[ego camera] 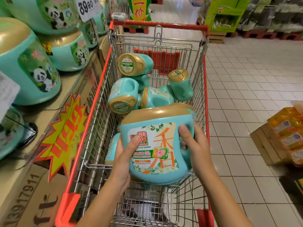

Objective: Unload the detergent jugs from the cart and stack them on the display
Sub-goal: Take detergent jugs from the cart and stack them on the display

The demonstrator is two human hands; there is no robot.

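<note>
A teal detergent jug (157, 145) with a gold top and a flowered label is held above the near end of the red-rimmed wire cart (98, 74). My left hand (124, 159) grips its lower left side, thumb across the label. My right hand (195, 145) holds its handle on the right, fingers curled round it. Several more teal jugs (129, 94) lie on their sides deeper in the cart. The display (54, 102) of cardboard boxes on the left carries stacked teal panda-label jugs (31, 66).
A price sign reading 39.90 (86, 7) hangs over the display, and a yellow-red starburst sign (64, 135) is stuck on its front. A pallet with orange packs (288, 131) stands at the right. Tiled aisle floor (246, 79) stretches beyond the cart toward green shelving (224, 15).
</note>
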